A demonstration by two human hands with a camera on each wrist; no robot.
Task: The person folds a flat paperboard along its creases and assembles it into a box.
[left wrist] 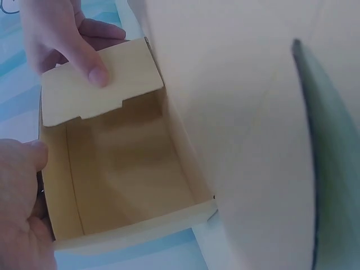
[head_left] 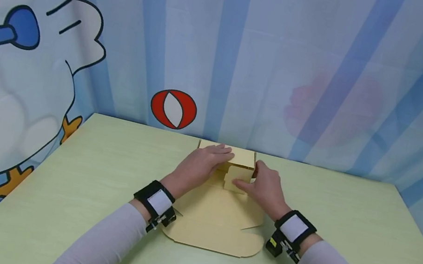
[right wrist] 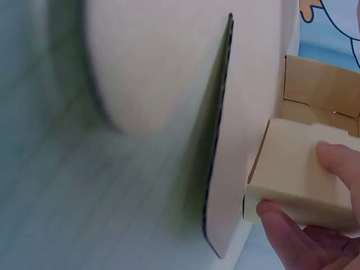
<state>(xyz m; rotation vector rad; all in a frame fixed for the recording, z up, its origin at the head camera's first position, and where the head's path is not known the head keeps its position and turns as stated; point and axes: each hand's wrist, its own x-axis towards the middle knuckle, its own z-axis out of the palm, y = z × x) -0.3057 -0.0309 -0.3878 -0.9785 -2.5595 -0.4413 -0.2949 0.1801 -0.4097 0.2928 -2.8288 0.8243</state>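
A partly folded cardboard box (head_left: 244, 157) stands on its side toward the far edge of the table, its opening facing me. My left hand (head_left: 198, 163) rests on the box's upper side with its fingers stretched out. At the box's right end, my right hand (head_left: 267, 190) pinches a small end flap (head_left: 238, 175), thumb on the flap's face and fingers behind the wall. In the left wrist view this flap (left wrist: 107, 84) covers part of the opening, and the hollow inside (left wrist: 124, 163) shows below it. The box's wide lid panel (head_left: 214, 234) lies toward me.
The pale table (head_left: 343, 249) extends to both sides of the box. Behind it hangs a blue striped curtain (head_left: 267, 57) with cartoon prints. Slits cut the lid panel's sides, and a loose side tab (right wrist: 222, 169) stands out in the right wrist view.
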